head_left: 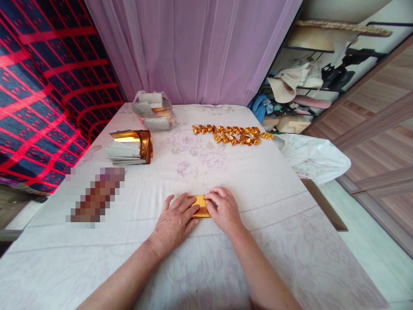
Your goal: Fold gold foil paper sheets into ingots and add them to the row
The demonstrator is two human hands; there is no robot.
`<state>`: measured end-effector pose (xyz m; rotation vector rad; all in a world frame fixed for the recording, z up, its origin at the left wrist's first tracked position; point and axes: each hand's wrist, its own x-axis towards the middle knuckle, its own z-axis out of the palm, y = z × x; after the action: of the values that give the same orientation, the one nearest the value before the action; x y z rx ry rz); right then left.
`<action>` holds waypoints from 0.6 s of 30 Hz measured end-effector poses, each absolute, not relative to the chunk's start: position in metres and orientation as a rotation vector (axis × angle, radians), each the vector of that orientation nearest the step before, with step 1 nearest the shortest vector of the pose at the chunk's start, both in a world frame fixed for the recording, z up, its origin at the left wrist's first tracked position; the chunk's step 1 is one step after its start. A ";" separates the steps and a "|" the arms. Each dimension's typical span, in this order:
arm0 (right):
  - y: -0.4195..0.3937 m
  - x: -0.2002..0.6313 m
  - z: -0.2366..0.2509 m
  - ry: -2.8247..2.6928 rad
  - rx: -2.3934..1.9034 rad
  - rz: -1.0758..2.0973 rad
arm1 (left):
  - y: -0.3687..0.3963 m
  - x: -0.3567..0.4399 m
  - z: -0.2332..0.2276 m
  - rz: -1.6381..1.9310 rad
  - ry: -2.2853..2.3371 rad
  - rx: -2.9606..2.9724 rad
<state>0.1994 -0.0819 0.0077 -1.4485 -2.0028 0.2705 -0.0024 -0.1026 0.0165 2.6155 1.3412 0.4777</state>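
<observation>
Both hands' fingers (189,206) cover much of the gold paper (200,206); a pixelated patch (96,196) hides something.
</observation>
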 end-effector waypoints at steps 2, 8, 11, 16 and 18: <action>-0.083 0.200 0.007 -2.003 -1.442 0.263 | -0.103 -0.003 0.016 0.488 1.333 2.636; -0.084 0.200 0.006 -2.010 -1.435 0.244 | -0.104 -0.002 0.017 0.484 1.353 2.595; -0.084 0.200 0.005 -2.014 -1.428 0.256 | -0.105 -0.002 0.016 0.484 1.361 2.576; -0.085 0.201 0.003 -2.015 -1.414 0.239 | -0.104 -0.003 0.016 0.494 1.346 2.547; -0.085 0.201 0.002 -2.016 -1.413 0.234 | -0.104 -0.003 0.017 0.479 1.344 2.526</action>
<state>0.2011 -0.0852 0.0024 -1.4134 -2.0159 0.2342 -0.0032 -0.1038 0.0174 2.5259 1.3444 0.4789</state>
